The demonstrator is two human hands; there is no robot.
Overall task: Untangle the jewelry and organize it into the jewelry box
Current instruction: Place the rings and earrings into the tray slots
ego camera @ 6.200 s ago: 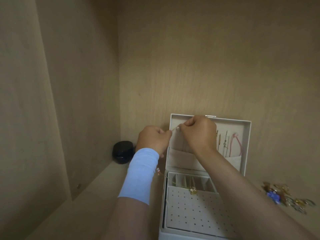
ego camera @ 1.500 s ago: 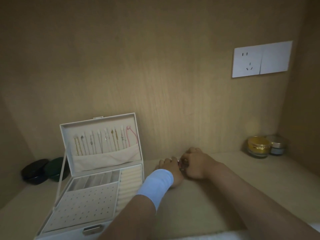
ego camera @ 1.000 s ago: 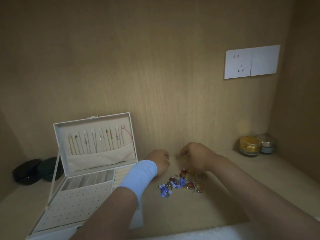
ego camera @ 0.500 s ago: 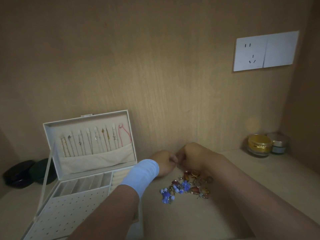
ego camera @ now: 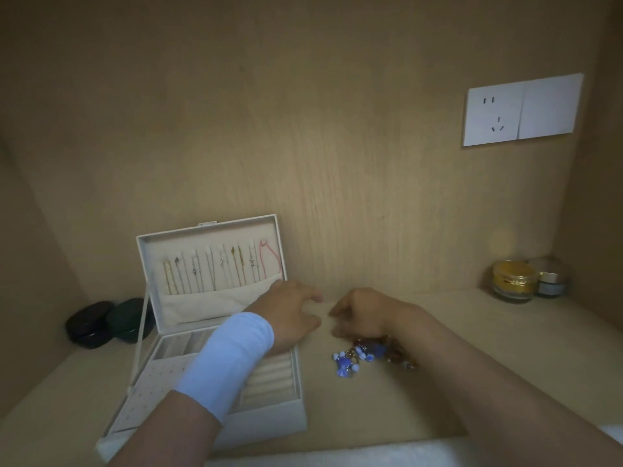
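Observation:
A tangled pile of jewelry (ego camera: 365, 355) with blue beads and amber and gold pieces lies on the shelf. My right hand (ego camera: 362, 313) hovers just behind it, fingers curled downward; blur hides whether they pinch anything. My left hand (ego camera: 291, 311), with a white band on the wrist, is over the right rear corner of the open white jewelry box (ego camera: 269, 419), fingers loosely spread toward the right hand, nothing seen in them. The hands are a short gap apart. Several necklaces (ego camera: 215, 271) hang in a row inside the raised lid. My left forearm covers part of the box's tray.
Two dark round cases (ego camera: 104, 323) sit left of the box against the wall. A gold-lidded jar (ego camera: 514, 281) and a smaller silver-lidded jar (ego camera: 549, 281) stand in the back right corner. A white wall socket (ego camera: 522, 111) is above. Wooden walls close in on three sides.
Half a second ago both hands met, fingertips together, above the pile. Now they have drawn apart, the left toward the box. The view has shifted, so the box sits further right.

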